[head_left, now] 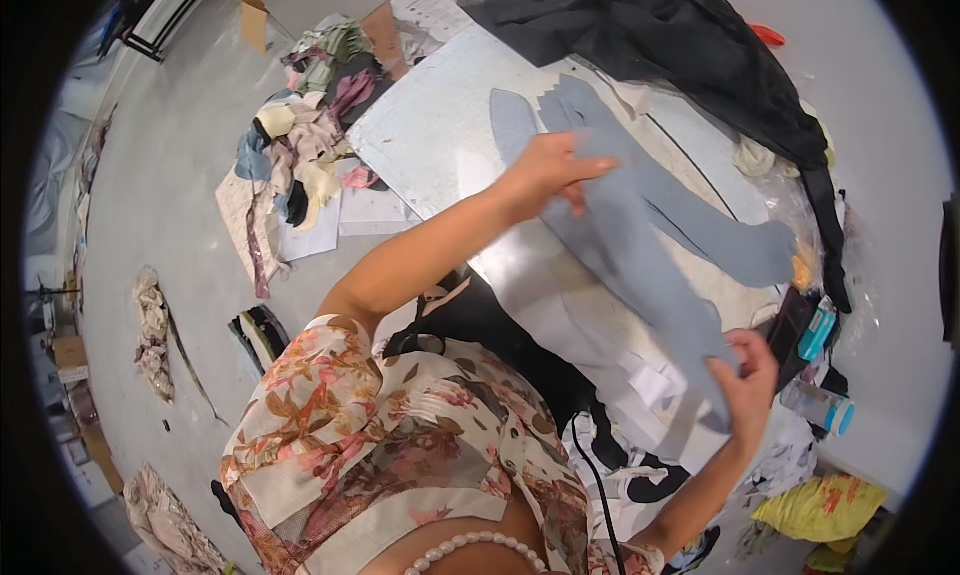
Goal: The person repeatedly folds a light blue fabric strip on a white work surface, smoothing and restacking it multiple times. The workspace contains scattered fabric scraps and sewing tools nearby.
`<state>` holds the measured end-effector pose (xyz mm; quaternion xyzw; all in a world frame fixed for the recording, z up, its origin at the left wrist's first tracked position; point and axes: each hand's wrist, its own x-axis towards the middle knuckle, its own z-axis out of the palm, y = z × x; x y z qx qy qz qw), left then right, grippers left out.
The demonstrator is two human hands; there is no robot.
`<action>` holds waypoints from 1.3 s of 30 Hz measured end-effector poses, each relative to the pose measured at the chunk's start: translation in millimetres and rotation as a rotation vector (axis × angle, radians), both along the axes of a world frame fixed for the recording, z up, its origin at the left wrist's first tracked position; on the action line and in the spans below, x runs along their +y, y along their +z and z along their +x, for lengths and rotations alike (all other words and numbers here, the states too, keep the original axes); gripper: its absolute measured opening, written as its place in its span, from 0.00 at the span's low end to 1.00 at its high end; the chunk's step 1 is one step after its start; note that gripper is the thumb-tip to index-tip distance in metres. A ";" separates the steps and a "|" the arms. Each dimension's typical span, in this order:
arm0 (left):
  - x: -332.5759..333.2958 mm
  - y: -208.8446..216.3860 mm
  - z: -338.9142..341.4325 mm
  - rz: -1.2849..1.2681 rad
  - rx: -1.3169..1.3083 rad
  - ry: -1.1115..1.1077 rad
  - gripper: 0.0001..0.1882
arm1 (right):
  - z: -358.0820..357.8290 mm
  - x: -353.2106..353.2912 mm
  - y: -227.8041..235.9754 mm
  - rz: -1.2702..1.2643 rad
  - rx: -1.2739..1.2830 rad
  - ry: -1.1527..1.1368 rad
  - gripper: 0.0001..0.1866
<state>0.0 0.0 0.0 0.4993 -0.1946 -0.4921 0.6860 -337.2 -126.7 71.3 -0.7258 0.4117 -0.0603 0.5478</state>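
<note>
A long blue-grey cut fabric piece [640, 265] stretches between my two hands above the pale work table. Its surface is partly smeared by motion. My left hand [558, 172] pinches the far end between thumb and fingers. At the near right end my right hand [745, 380] grips the cloth, thumb on top. Beyond it, a second blue-grey fabric piece [690, 210] lies in a curved strip on the table. A rounded blue-grey piece end [512, 120] shows just past my left hand; whether it belongs to the held piece I cannot tell.
Black cloth [660, 25] is heaped along the table's far side. Mixed fabric scraps [310, 135] pile up at the left. A turquoise packet [817, 330] and a clear container [815, 405] stand at the right edge, near a yellow bag [820, 510]. A black cord [600, 475] hangs in front.
</note>
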 end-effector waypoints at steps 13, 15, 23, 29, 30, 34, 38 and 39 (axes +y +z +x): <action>31.9 -52.3 118.1 0.528 -1.015 0.290 0.12 | 114.5 56.1 -65.0 -0.256 -0.021 0.128 0.18; 28.7 -54.9 117.0 0.570 -1.138 0.351 0.13 | 118.1 51.5 -64.0 -0.273 -0.042 0.117 0.18; 25.8 -55.0 116.8 0.633 -1.271 0.378 0.14 | 125.6 39.2 -79.1 -0.294 -0.129 0.111 0.18; 26.4 -38.9 86.2 0.577 -1.519 0.338 0.21 | 129.2 35.8 -71.6 -0.320 -0.016 0.161 0.19; 28.2 -46.0 80.2 0.481 -1.655 0.304 0.23 | 129.4 35.6 -72.4 -0.331 -0.023 0.161 0.19; 26.3 -66.4 58.0 0.501 -1.777 0.006 0.28 | 128.4 30.9 -71.0 -0.322 -0.007 0.164 0.19; 26.8 -72.1 62.0 0.490 -1.843 -0.020 0.30 | 127.1 23.8 -79.1 -0.429 0.069 0.151 0.20; 27.2 -71.4 63.1 0.488 -1.840 -0.021 0.30 | 127.2 23.3 -82.0 -0.468 0.065 0.159 0.20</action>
